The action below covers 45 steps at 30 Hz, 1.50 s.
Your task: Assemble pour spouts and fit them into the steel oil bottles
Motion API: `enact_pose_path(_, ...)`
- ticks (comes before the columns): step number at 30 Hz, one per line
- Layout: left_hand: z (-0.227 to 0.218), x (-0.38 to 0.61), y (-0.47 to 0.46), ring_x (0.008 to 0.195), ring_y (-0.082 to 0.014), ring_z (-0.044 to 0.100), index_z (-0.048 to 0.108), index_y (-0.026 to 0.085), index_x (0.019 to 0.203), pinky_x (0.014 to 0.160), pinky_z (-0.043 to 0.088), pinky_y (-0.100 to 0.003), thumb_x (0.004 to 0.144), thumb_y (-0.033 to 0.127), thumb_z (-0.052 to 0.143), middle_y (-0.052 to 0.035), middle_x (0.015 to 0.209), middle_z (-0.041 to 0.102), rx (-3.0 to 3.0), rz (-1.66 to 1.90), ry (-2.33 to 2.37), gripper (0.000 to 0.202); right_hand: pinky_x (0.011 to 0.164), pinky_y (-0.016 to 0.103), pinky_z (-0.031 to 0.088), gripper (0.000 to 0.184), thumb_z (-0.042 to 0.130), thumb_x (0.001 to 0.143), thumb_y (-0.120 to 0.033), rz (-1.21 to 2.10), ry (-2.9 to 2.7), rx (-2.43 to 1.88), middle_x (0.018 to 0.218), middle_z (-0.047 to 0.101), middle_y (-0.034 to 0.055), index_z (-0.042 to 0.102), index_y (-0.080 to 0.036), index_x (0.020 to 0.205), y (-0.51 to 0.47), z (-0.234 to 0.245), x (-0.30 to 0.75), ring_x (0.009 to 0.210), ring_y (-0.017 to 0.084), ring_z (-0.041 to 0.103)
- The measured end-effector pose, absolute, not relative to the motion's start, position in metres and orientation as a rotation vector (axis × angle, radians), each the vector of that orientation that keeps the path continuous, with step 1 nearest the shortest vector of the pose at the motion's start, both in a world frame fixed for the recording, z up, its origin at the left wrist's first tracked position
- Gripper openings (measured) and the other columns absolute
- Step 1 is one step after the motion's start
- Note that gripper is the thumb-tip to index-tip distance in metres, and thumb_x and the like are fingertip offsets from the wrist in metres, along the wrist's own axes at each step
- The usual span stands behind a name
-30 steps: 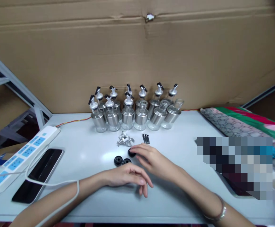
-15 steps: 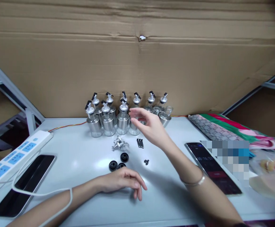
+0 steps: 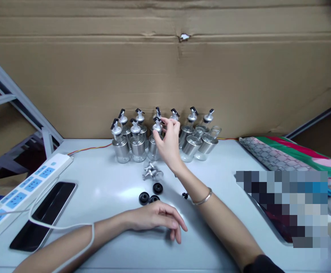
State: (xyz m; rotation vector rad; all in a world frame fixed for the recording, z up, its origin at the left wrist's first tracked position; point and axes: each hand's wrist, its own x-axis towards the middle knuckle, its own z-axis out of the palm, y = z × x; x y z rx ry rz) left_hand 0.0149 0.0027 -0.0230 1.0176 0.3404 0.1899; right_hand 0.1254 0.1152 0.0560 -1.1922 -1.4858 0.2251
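Glass oil bottles with steel sleeves stand in rows at the back of the table, most with silver pourer tops and black flip caps. My right hand (image 3: 168, 142) is closed round the neck of a front-row oil bottle (image 3: 152, 148), thumb in front, fingers at its right side. Two bottles (image 3: 191, 146) at the right have bare glass necks. My left hand (image 3: 161, 220) rests near the table's front, fingers loosely spread and holding nothing. Just behind it lie black round caps (image 3: 144, 198) and a cluster of silver pourer spouts (image 3: 152, 171). Small black stoppers (image 3: 185, 195) sit beside my right forearm.
A white power strip (image 3: 30, 187) and a dark phone (image 3: 44, 216) lie at the left, with a white cable across my left forearm. Patterned fabric (image 3: 293, 155) and a partly blurred phone (image 3: 270, 212) lie at the right. Cardboard (image 3: 165, 76) walls the back.
My right hand has moved from above the right-hand bottles to the left, closing at a front-row bottle's neck. Its arm now covers the black flip levers. My left hand keeps its pose; the view shifts slightly.
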Motion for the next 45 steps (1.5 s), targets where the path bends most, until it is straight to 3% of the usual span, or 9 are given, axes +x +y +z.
enact_pose_path(9,-0.021,0.015,0.003,0.063,-0.0101,0.058,0.069,0.012,0.091,0.066,0.044,-0.024,0.073,0.050,0.074,-0.0028,0.070,0.067,1.017,0.197,0.327,0.042,0.088,0.035,0.046,0.017,0.045,0.089,-0.024,0.432,-1.506,-1.183,0.103,0.066,0.0094,0.049,-0.019,0.105,0.135,0.060,0.126,0.094,0.019,0.062)
enact_pose_path(15,-0.020,0.015,0.003,0.064,-0.0100,0.058,0.069,0.011,0.091,0.067,0.044,-0.024,0.073,0.049,0.073,-0.0032,0.071,0.067,1.022,0.203,0.320,0.042,0.079,0.033,0.045,0.009,0.044,0.090,-0.026,0.396,-1.493,-1.180,0.087,0.065,0.0060,0.052,-0.021,0.092,0.132,0.070,0.126,0.080,0.018,0.060)
enact_pose_path(20,-0.022,0.014,0.003,0.066,-0.0106,0.058,0.068,0.011,0.092,0.068,0.044,-0.025,0.076,0.047,0.072,-0.0039,0.073,0.067,1.028,0.202,0.331,0.039,0.077,0.032,0.045,0.007,0.051,0.089,-0.028,0.350,-1.446,-0.896,0.081,0.061,0.0018,0.051,-0.022,0.085,0.109,0.107,0.137,0.076,0.015,0.058)
enact_pose_path(23,-0.028,0.015,0.004,0.066,-0.0106,0.061,0.063,0.017,0.109,0.067,0.045,-0.027,0.073,0.040,0.077,-0.0051,0.088,0.067,0.977,0.257,0.303,0.045,0.072,0.028,0.047,0.011,0.050,0.091,-0.030,0.550,-1.404,-0.685,0.081,0.059,-0.0006,0.049,-0.023,0.083,0.087,0.127,0.147,0.072,0.011,0.058)
enact_pose_path(27,-0.031,0.014,0.005,0.073,-0.0127,0.064,0.047,0.031,0.130,0.073,0.046,-0.032,0.064,0.030,0.083,-0.0058,0.113,0.060,0.844,0.358,0.251,0.075,0.057,0.023,0.048,0.020,0.058,0.087,-0.036,1.058,-1.315,-0.554,0.075,0.058,-0.0025,0.046,-0.022,0.078,0.056,0.128,0.155,0.060,0.008,0.057)
enact_pose_path(33,-0.016,0.008,0.008,0.099,-0.0204,0.058,0.052,0.023,0.126,0.095,0.040,-0.040,0.042,0.013,0.091,-0.0075,0.113,0.062,1.055,0.206,0.215,0.092,0.051,0.021,0.048,0.031,0.067,0.079,-0.040,1.552,-1.183,-0.538,0.070,0.059,-0.0040,0.045,-0.019,0.075,0.033,0.109,0.156,0.054,0.007,0.057)
enact_pose_path(38,-0.014,0.007,0.011,0.107,-0.0259,0.058,0.061,0.018,0.112,0.099,0.040,-0.044,0.048,0.035,0.090,-0.0101,0.113,0.063,1.137,0.190,0.246,0.072,0.047,0.020,0.045,0.029,0.072,0.074,-0.033,1.581,-1.189,-0.530,0.063,0.058,-0.0041,0.048,-0.017,0.069,0.033,0.105,0.156,0.050,0.007,0.054)
enact_pose_path(41,-0.010,0.007,0.012,0.105,-0.0264,0.058,0.064,0.018,0.107,0.098,0.042,-0.042,0.045,0.038,0.090,-0.0087,0.109,0.065,1.301,0.181,0.292,0.070,0.042,0.020,0.040,0.032,0.075,0.070,-0.025,1.557,-1.223,-0.597,0.051,0.054,-0.0064,0.045,-0.018,0.063,0.032,0.099,0.152,0.043,0.007,0.049)
enact_pose_path(45,-0.005,0.007,0.009,0.100,-0.0259,0.059,0.066,0.019,0.105,0.094,0.045,-0.040,0.050,0.044,0.088,-0.0077,0.104,0.066,1.422,0.153,0.322,0.064,0.039,0.020,0.035,0.036,0.070,0.074,-0.031,1.623,-1.270,-0.693,0.045,0.049,-0.0071,0.040,-0.019,0.057,0.028,0.088,0.142,0.036,0.007,0.046)
